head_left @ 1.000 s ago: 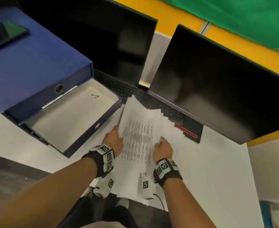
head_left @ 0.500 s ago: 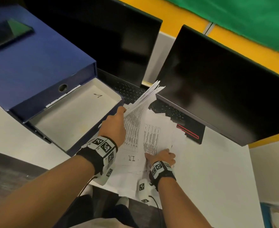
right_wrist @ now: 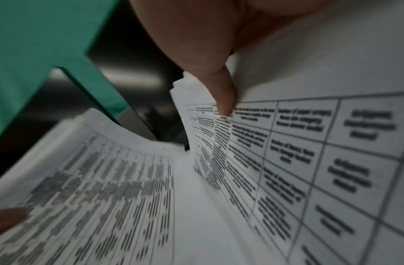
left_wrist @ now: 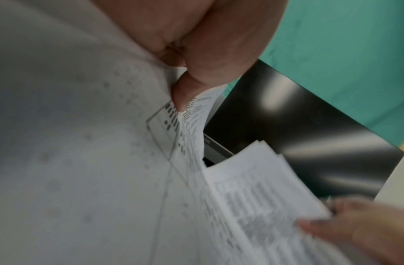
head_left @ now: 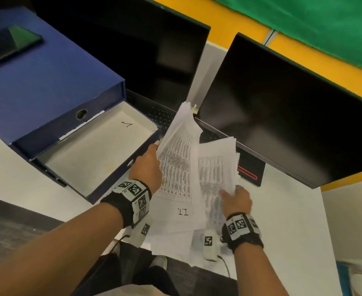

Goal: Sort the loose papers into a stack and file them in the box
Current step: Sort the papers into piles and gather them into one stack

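My left hand (head_left: 153, 150) grips a bundle of printed sheets (head_left: 179, 146) by its left edge, tilted up beside the box. The left wrist view shows the thumb (left_wrist: 185, 93) pinching those sheets (left_wrist: 82, 143). My right hand (head_left: 231, 194) holds a second bundle (head_left: 216, 165) raised off the table; in the right wrist view a finger (right_wrist: 221, 91) presses on its printed table (right_wrist: 298, 147). More loose papers (head_left: 182, 212), one marked "11", lie under both bundles. The open blue file box (head_left: 120, 178) sits left of my left hand, with one sheet inside.
The box's blue lid (head_left: 47, 82) lies folded back at the far left with a dark phone (head_left: 6, 43) on it. Two open laptops (head_left: 282, 116) stand just behind the papers, keyboards partly covered. The white table (head_left: 293, 210) extends to the right; its front edge is near my wrists.
Both hands lay on the spread papers a second ago. The left hand then lifted a bundle up toward the box, and the right hand has now raised a second bundle.
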A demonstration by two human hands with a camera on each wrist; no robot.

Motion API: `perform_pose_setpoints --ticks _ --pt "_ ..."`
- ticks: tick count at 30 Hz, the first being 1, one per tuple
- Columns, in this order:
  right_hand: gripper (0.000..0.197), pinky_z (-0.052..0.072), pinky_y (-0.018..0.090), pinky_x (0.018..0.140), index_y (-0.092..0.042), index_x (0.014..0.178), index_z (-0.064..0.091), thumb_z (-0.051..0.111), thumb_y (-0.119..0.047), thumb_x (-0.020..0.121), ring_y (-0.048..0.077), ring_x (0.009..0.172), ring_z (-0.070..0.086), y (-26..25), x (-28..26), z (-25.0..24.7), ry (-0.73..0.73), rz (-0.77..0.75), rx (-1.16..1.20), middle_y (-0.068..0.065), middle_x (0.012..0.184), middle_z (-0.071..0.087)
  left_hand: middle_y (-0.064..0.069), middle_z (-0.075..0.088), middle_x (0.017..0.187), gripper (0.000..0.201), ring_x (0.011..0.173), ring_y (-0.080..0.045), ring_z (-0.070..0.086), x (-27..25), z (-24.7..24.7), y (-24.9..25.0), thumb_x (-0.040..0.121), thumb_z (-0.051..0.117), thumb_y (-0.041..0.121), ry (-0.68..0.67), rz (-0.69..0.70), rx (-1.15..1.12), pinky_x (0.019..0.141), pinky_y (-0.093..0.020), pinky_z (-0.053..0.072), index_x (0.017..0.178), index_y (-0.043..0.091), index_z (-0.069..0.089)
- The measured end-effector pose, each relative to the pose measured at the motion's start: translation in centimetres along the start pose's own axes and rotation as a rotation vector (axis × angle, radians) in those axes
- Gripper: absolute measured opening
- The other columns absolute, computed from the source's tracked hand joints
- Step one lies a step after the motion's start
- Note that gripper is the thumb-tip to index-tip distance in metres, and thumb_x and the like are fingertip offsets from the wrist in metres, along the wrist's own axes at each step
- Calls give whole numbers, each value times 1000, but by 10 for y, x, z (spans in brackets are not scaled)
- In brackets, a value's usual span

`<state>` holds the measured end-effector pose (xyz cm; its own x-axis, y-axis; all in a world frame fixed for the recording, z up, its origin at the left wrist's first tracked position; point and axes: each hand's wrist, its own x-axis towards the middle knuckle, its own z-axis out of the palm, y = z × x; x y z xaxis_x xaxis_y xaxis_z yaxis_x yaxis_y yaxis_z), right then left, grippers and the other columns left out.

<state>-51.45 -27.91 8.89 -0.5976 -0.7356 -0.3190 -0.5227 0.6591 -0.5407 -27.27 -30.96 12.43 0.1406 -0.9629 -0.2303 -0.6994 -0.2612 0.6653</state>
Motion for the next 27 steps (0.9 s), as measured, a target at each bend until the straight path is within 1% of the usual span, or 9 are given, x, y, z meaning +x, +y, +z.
perform_pose_setpoints --ticks 3,5,7,10,14,17,20,23,27 --pt "25 57 45 87 -13 115 64 66 -23 92 35 93 68 -10 -5 -44 159 -147 -103 13 105 70 -5 58 93 43 81 -23 58 0 21 -10 96 52 7 -13 -45 -23 69 -35 52 137 16 41" --pt "19 57 45 83 -15 109 66 65 -23 92 34 88 67 -22 -8 -75 285 -251 -160 12 98 71 -12 64 100 38 88 -31 63 0 31 -17 95 51 7 -19 -90 -13 77 -42 55 133 13 44" --pt "14 56 45 80 -16 103 68 67 -22 91 34 86 65 -32 -10 -104 392 -354 -157 10 92 70 -19 65 110 40 97 -39 63 0 38 -23 94 51 9 -12 -111 31 83 -47 53 133 10 45" --pt "8 57 46 75 -19 96 69 70 -21 88 29 80 65 -44 -13 -141 464 -454 -23 5 85 69 -24 63 114 45 102 -44 61 1 44 -30 94 51 10 -35 -144 56 84 -48 49 138 11 42" --pt "11 59 44 71 -18 97 69 71 -20 86 22 72 66 -58 -20 -162 434 -478 147 -1 79 66 -24 63 114 44 102 -43 60 5 46 -36 94 53 13 -67 -146 40 84 -48 49 136 8 43" --pt "12 59 44 73 -24 96 67 72 -18 87 14 69 64 -66 -23 -158 390 -478 203 -11 75 62 -17 63 114 41 100 -36 62 8 47 -39 96 54 17 -128 -142 8 85 -43 52 135 11 43" --pt "13 59 42 74 -27 99 68 70 -21 88 7 72 63 -75 -24 -152 373 -523 181 -14 78 62 -11 60 121 43 106 -29 61 9 49 -42 98 53 20 -188 -158 -25 95 -38 51 138 15 39" --pt "14 56 34 70 -31 99 67 67 -21 89 9 75 64 -88 -30 -151 384 -642 187 -15 78 62 -14 55 134 48 119 -31 56 10 47 -40 99 52 19 -208 -152 -57 99 -38 45 143 11 36" --pt "12 50 23 61 -21 99 70 69 -20 88 1 66 60 -100 -28 -158 414 -680 268 -13 73 62 -14 48 142 54 124 -32 53 6 46 -40 101 47 21 -269 -203 -97 97 -37 45 150 13 25"
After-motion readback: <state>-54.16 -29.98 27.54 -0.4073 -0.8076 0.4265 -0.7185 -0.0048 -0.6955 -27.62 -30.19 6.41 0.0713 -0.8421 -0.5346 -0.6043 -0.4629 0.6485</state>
